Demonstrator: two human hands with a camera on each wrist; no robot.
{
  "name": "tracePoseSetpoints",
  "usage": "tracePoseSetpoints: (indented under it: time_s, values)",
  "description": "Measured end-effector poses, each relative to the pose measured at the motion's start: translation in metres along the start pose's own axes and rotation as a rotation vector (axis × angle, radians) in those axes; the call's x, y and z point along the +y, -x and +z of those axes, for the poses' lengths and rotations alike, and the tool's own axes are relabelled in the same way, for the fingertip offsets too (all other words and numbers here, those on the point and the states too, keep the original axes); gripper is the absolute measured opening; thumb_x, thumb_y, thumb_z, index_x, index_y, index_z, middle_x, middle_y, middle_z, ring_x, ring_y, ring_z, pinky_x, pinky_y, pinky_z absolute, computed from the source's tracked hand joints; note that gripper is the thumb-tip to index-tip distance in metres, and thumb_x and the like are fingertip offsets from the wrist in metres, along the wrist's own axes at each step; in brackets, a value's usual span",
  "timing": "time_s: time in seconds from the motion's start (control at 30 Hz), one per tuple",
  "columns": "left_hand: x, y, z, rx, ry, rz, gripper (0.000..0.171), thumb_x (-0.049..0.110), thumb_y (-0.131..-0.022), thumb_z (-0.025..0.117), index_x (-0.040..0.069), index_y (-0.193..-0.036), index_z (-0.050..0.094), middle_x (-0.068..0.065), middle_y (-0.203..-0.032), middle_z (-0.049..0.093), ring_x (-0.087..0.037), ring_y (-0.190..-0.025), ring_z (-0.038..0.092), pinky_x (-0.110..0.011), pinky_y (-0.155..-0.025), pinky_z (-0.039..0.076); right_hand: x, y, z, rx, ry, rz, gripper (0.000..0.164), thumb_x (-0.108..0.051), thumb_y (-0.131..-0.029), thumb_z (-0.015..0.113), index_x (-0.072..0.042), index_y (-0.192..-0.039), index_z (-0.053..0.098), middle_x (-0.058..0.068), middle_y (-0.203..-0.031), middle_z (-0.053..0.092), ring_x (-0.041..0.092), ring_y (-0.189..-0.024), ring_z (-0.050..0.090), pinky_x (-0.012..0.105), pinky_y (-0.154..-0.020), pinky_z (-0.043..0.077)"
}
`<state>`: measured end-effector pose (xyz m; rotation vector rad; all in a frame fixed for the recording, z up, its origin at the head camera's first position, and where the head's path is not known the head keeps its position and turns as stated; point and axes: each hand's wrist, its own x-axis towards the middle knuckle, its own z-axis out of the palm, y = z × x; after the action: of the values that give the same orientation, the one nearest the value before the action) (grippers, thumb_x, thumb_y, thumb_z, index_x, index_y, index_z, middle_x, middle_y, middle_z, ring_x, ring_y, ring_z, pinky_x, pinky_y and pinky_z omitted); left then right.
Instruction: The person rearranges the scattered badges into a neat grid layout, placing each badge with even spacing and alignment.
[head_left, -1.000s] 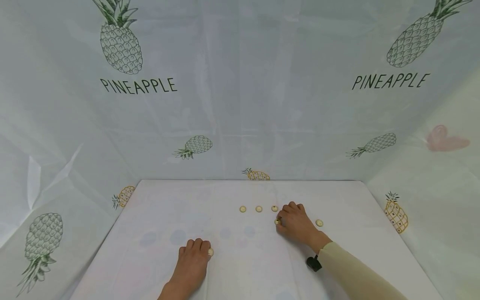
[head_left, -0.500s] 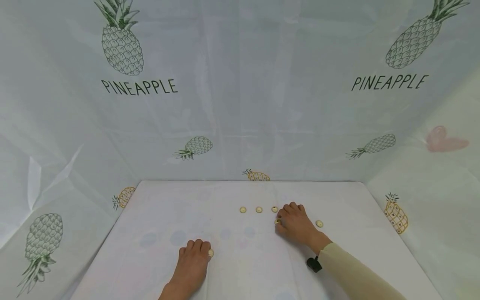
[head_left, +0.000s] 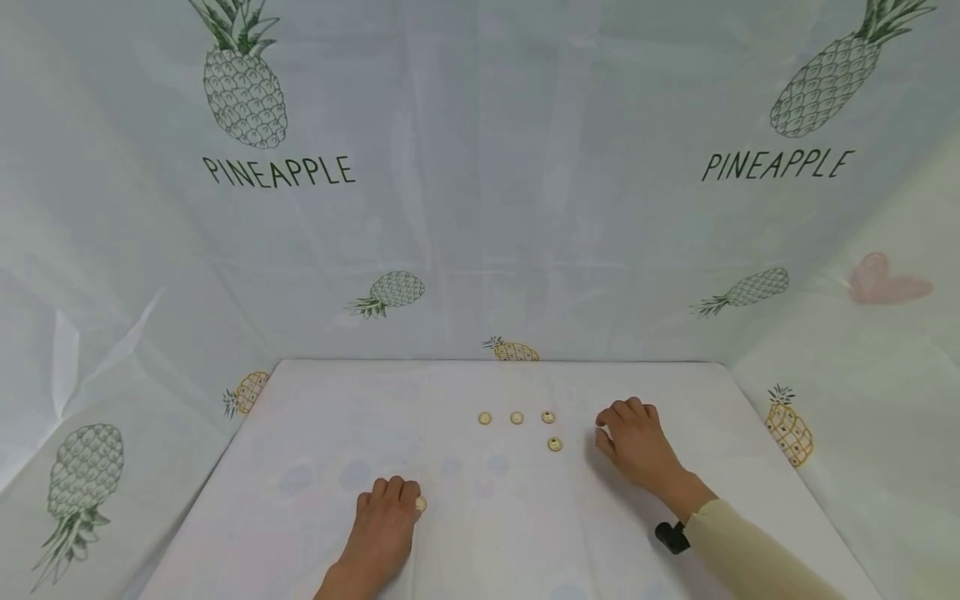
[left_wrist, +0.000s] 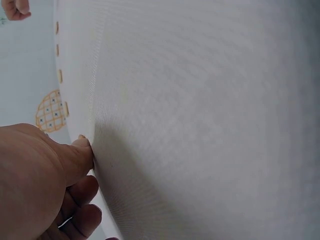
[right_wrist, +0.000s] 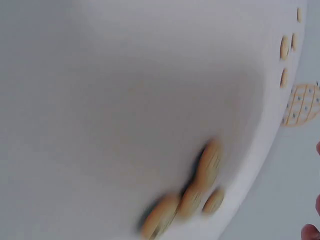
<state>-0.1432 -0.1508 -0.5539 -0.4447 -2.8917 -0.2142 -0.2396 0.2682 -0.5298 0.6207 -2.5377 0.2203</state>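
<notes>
My left hand (head_left: 381,529) rests on the white tabletop and pinches a small round pale-wood disc (head_left: 421,504) at its fingertips. In the left wrist view the thumb covers most of this disc (left_wrist: 81,136). My right hand (head_left: 639,442) hovers over the right side of the table, thumb and fingers apart, with nothing visible between them. To its left lies a single marked disc (head_left: 555,444), just in front of a row of discs (head_left: 517,417). The right wrist view shows several more discs (right_wrist: 207,167) close together under the hand, hidden in the head view.
The table (head_left: 352,392) has a white cover with faint coloured spots. A pineapple-print curtain (head_left: 480,208) encloses its back and sides. A black wrist camera (head_left: 672,537) hangs below the right sleeve (head_left: 750,550).
My right hand has let go of the disc in front of the row and moved right. It now hides the disc that was visible on the right. The left hand stays put.
</notes>
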Motion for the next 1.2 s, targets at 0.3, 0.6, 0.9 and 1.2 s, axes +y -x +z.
tracePoseSetpoints:
  time_s: [0.3,0.6,0.9,1.2]
  values:
    - [-0.004,-0.001,0.002,0.005,-0.018,0.008,0.024,0.020,-0.092,0.081,0.010,-0.104,0.063,-0.001,-0.094,0.055,-0.021,-0.088,0.046,-0.046,-0.075,0.046,0.029,0.033,-0.026,0.047,0.065,-0.074,0.017,-0.013,-0.085,0.080,-0.010,-0.095,0.067,0.002,-0.091,0.062,0.028,-0.093,0.053,0.049,-0.082,0.040]
    - [-0.005,-0.001,0.000,0.013,0.000,0.011,0.020,0.018,-0.094,0.079,0.009,-0.103,0.063,-0.003,-0.094,0.057,-0.020,-0.085,0.046,-0.046,-0.073,0.045,0.028,0.060,-0.026,-0.041,0.122,-0.084,0.029,-0.024,-0.081,0.089,-0.010,-0.096,0.068,0.001,-0.091,0.058,0.025,-0.091,0.052,0.051,-0.083,0.042]
    - [-0.005,-0.001,0.003,0.009,-0.015,0.016,0.021,0.018,-0.094,0.079,0.009,-0.105,0.064,-0.003,-0.095,0.057,-0.019,-0.083,0.044,-0.043,-0.071,0.044,0.025,0.068,-0.017,-0.046,0.159,-0.101,0.026,-0.025,-0.082,0.085,-0.013,-0.084,0.062,-0.002,-0.082,0.052,0.022,-0.084,0.048,0.048,-0.079,0.042]
    - [0.000,0.000,0.002,0.012,0.003,0.015,0.021,0.017,-0.093,0.079,0.009,-0.104,0.062,-0.003,-0.094,0.056,-0.022,-0.088,0.048,-0.046,-0.075,0.045,0.020,0.071,-0.012,-0.036,0.137,-0.101,0.024,-0.024,-0.082,0.086,-0.015,-0.084,0.064,-0.003,-0.085,0.056,0.019,-0.085,0.046,0.045,-0.077,0.041]
